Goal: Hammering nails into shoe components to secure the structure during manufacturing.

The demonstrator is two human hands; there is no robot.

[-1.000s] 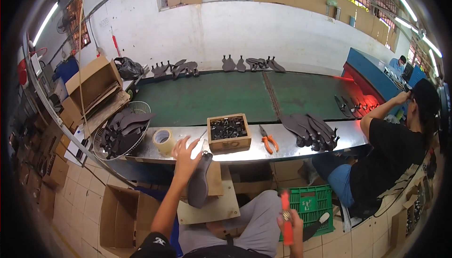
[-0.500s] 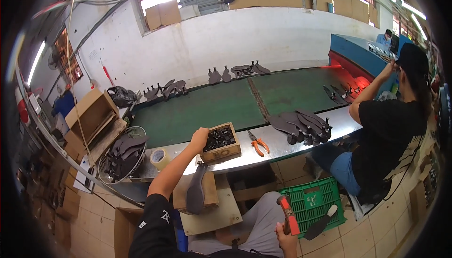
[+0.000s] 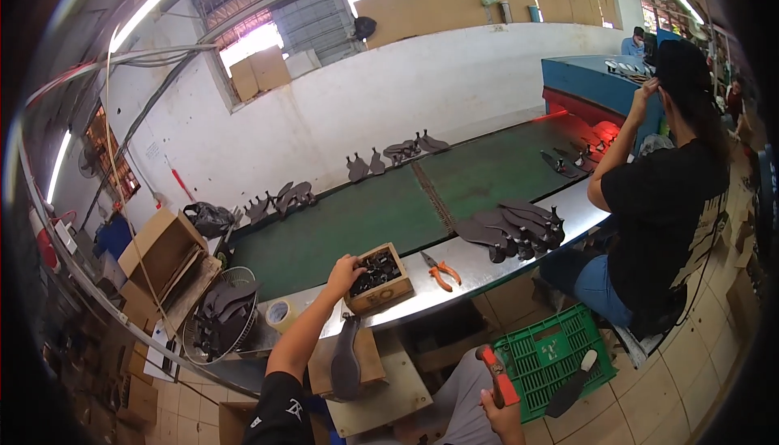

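Observation:
My left hand (image 3: 347, 275) is at the left end of a wooden box (image 3: 388, 295) of small black parts (image 3: 378, 273); its fingers are bent together over the parts, and whatever they pinch is hidden. Below the box, a dark shoe sole (image 3: 346, 361) with a heel piece at its upper end lies on a wooden block (image 3: 370, 356). Low on the right, my right hand (image 3: 501, 419) is closed round a hammer (image 3: 497, 376) with a red handle, held up over my lap. Orange-handled pliers (image 3: 441, 271) rest on the metal ledge beside the box.
A green conveyor belt (image 3: 341, 234) runs behind the metal ledge, with several heeled soles (image 3: 515, 230) to the right. At left are a tape roll (image 3: 281, 314) and a wire basket (image 3: 219, 323) of soles. A co-worker (image 3: 661, 193) sits at right, near a green crate (image 3: 552, 356).
The view has tilted and shifted a little. My left hand stays at the box, its fingers now further over the parts. My right hand still holds the hammer.

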